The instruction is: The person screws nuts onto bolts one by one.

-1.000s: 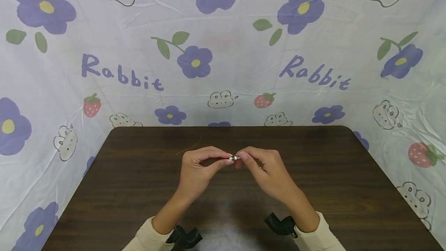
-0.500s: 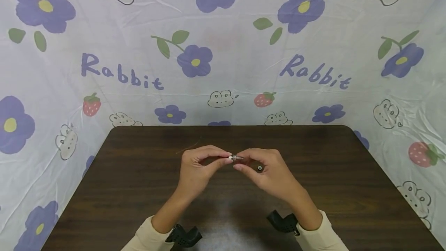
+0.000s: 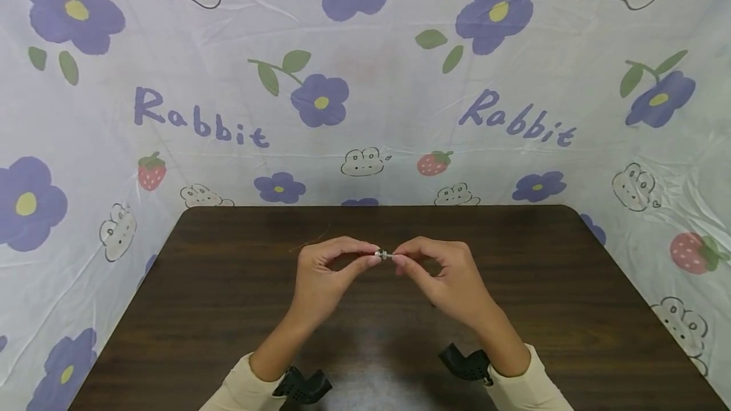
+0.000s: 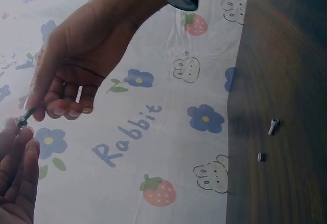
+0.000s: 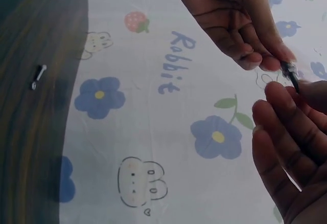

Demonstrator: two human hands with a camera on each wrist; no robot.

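A small silver bolt (image 3: 384, 255) is held up between both hands over the dark table. Thumb and fingers of my left hand (image 3: 325, 271) pinch its thicker end, where a nut or washer seems to sit. My right hand (image 3: 445, 274) pinches the thin shank end between thumb and index finger. In the left wrist view the bolt (image 4: 21, 120) runs from one hand's fingertips to the other's, its details blurred. A second bolt (image 4: 274, 126) and a loose nut (image 4: 261, 157) lie on the table, mostly hidden by my right hand in the head view.
The brown wooden table (image 3: 228, 309) stretches beneath the hands. A thin reddish thread or scratch (image 3: 311, 238) shows near its far side. Behind and beside it hangs a white cloth (image 3: 365, 49) printed with flowers and rabbits. Both wrists wear black camera mounts (image 3: 465, 363).
My right fingers have parted from the bolt and pinched its shank again, a little further right. The nut on the table, visible half a second ago, is now covered. My left hand stays almost still.
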